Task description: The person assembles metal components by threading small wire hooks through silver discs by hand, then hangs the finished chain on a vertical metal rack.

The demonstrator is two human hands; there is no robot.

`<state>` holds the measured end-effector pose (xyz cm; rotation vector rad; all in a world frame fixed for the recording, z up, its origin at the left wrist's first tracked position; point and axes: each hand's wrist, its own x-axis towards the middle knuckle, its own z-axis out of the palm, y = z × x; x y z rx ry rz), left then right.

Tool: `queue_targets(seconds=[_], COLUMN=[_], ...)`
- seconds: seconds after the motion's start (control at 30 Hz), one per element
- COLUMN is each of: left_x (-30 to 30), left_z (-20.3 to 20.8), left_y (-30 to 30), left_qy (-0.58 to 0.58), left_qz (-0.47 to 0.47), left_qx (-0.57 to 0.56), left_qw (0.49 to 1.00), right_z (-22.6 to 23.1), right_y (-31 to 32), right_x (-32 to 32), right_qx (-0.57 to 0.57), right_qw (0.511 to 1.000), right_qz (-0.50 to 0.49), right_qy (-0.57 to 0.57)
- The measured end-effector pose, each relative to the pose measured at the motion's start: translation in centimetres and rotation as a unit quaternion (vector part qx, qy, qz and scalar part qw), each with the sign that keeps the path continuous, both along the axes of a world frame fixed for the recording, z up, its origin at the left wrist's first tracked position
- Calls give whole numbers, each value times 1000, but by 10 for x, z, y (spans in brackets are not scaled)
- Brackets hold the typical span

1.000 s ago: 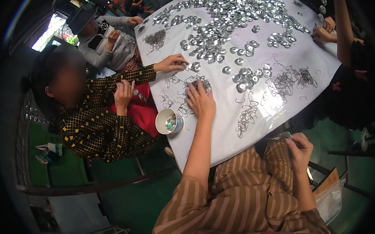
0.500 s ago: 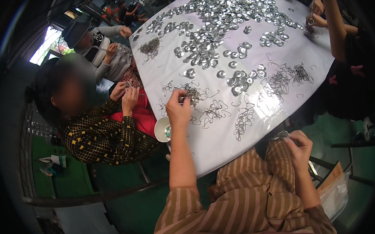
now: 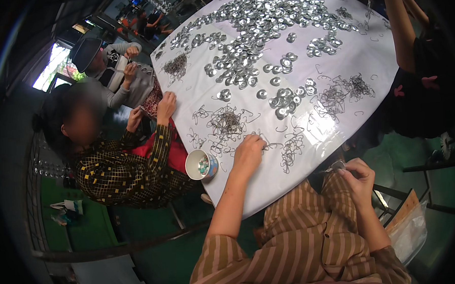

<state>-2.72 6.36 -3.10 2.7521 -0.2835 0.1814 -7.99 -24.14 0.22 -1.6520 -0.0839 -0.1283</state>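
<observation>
My left hand (image 3: 249, 156) is down among loose wire hooks (image 3: 292, 152) on the white-covered table (image 3: 262, 188). Its fingers are curled together, and a thin wire hook shows at the fingertips. Over my right thigh, beside the table edge, my right hand (image 3: 359, 179) pinches a shiny metal disc (image 3: 336, 165) between thumb and fingers. Thin wire seems to stick out from that disc towards the left. A denser heap of hooks (image 3: 226, 122) lies beyond my left hand. Small groups of metal discs (image 3: 285, 103) lie farther off.
A paper cup (image 3: 194, 165) with small pale-green pieces stands at the left table edge. A large spread of discs (image 3: 282, 7) covers the far side. Co-workers sit along the left, one in a patterned sleeve (image 3: 159, 150); another person's arm (image 3: 403, 33) reaches in at the right.
My left hand has come nearer and to the right, from the dense hook heap to looser hooks. My right hand stays almost in place with the disc. The nearest co-worker's hand has moved onto the table edge.
</observation>
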Motion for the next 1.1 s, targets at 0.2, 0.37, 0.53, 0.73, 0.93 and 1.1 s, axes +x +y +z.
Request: queue_targets(seconds=[0.2, 0.37, 0.53, 0.73, 0.93, 1.1], left_x=[45, 90, 89, 51, 28, 24], left_z=[7, -14, -9, 34, 23, 21], left_y=[27, 48, 41, 24, 44, 56], left_qy=[-102, -88, -29, 123, 189, 153], left_qz=[85, 17, 13, 44, 105, 154], left_qx=[14, 160, 212, -66, -383, -366], left_qw=[991, 983, 977, 989, 898, 905], right_z=[-3, -2, -7, -6, -4, -7], right_y=[2, 3, 0, -1, 0, 0], right_x=[-1, -2, -3, -2, -1, -3], right_qx=[3, 12, 29, 2, -4, -1], right_qw=[1000, 1000, 1000, 1000, 1000, 1000], right_qz=[10, 10, -5, -3, 24, 22], right_qy=[3, -6, -3, -9, -4, -5])
